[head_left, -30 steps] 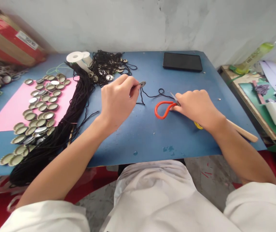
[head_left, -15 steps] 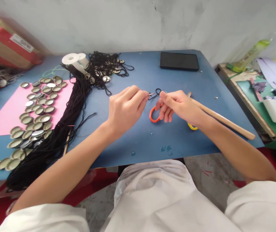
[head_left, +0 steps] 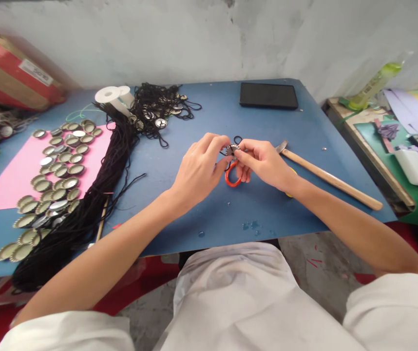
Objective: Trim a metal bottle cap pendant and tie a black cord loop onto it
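Observation:
My left hand (head_left: pixel 199 168) and my right hand (head_left: pixel 263 161) meet over the middle of the blue table. Between their fingertips is a bottle cap (head_left: pixel 232 150) with black cord about it. A small loop of the black cord (head_left: pixel 237 139) sticks out beyond the fingers. The fingers of both hands are closed on the cap, hiding part of it. Beneath my right hand lies an orange ring-shaped handle (head_left: pixel 232 183). A bit of yellow (head_left: pixel 291 183) shows by my right wrist. Right of that hand rests a tool with a wooden handle (head_left: pixel 333 180) and a metal end.
Several bottle caps (head_left: pixel 61 170) lie on pink paper (head_left: pixel 0 183) at the left, beside a long bundle of black cord (head_left: pixel 95 195). Behind are white spools (head_left: pixel 108 95) and corded caps (head_left: pixel 161 123). A phone (head_left: pixel 268 95) lies at the back; a box (head_left: pixel 11 73) stands far left.
My hands have come closer together. The bottle cap now shows between the fingertips of both, where before they held the small piece and the cord apart.

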`<state>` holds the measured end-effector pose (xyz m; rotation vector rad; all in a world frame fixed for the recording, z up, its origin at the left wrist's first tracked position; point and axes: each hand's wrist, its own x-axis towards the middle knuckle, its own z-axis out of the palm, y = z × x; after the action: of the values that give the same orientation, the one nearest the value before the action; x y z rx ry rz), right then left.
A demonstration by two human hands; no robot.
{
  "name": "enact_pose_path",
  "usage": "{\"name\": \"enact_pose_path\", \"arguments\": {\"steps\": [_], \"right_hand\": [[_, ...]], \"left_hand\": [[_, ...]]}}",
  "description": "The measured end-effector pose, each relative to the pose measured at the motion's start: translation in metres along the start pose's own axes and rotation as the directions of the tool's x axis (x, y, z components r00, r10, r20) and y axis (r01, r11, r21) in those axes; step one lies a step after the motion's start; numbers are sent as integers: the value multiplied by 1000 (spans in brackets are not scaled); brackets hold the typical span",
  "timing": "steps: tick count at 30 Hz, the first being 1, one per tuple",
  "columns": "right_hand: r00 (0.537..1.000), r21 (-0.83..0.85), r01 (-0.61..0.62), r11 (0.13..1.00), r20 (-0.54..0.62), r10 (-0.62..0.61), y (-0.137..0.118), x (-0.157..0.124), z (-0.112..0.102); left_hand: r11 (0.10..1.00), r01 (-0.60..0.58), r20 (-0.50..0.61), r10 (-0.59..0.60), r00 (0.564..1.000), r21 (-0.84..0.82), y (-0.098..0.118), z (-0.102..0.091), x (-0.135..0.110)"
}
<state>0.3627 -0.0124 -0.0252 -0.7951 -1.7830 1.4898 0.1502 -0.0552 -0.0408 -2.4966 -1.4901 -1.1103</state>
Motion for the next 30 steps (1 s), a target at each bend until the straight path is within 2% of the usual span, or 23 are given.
{"name": "enact_pose_path", "arguments": {"steps": [9,13,17,19,23,28,30], "right_hand": [[997,-36,-10,999,74,12,3,-2,4],[999,-209,11,978,-31,-18,6,-1,1],[982,-407,24,913,-163,-99,8,3,-13],[973,-457,5,889,-203,-110,8,6,-22],[956,-560,-84,824,-278,-92,2,13,-39],[911,-784,-161,599,-352,-216,-1,17,-60],[884,-817,-184,546,-381,-271,3,19,-72]], "left_hand": [[991,-80,26,84,996,-103,-4,5,-2],[977,-89,13,94,996,-191,-3,4,-1],[941,-66,-66,47,997,-332,-2,-5,5],[890,-51,-102,6,995,-454,-6,-10,10],[728,-11,-103,-82,991,-685,-13,-17,20],[550,93,-64,-258,964,-830,-10,-27,27],[456,119,-24,-296,955,-882,-7,-32,28]]}}
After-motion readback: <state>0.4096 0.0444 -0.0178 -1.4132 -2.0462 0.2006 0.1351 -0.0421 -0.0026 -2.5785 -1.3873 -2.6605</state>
